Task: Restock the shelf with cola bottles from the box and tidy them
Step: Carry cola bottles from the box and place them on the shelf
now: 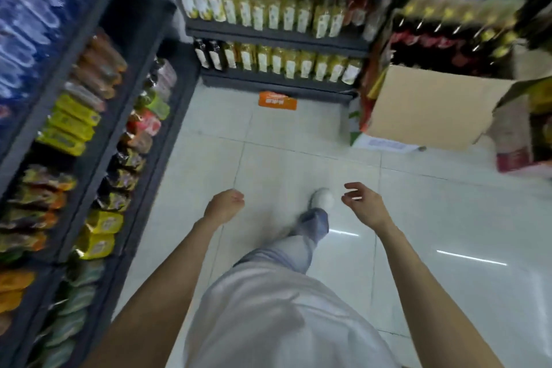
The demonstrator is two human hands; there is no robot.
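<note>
Head view, the only one. You stand in a narrow aisle on a glossy tiled floor (pixel 268 158), one white shoe (pixel 322 199) forward. Both hands empty. Your left hand (pixel 224 203) has its fingers curled loosely inward, grasping nothing. Your right hand (pixel 363 202) is released, fingers spread and slightly bent, nothing between them.

The cola bottles (pixel 433 42) sit ahead and to your right: dark bottles with red labels and yellow caps, standing packed in an open cardboard box (pixel 427 107), its plain brown flap hanging toward you. Frame is motion-blurred, so no count and no telling whether they are wrapped. Which shelf is to be filled cannot be told from here; the end shelf (pixel 277 36) carries pale yellow bottles in tidy rows, and the left shelf (pixel 113 134) holds soft crinkly snack packs.

Handling, as a judgement: full bottles will be heavy for their size, the plastic smooth and probably slick, walls giving a little under squeeze. Take each around the narrow neck just under the cap to lift clear of its neighbours, then support the body. The cardboard flap is limp; expect it to be in your way.
</note>
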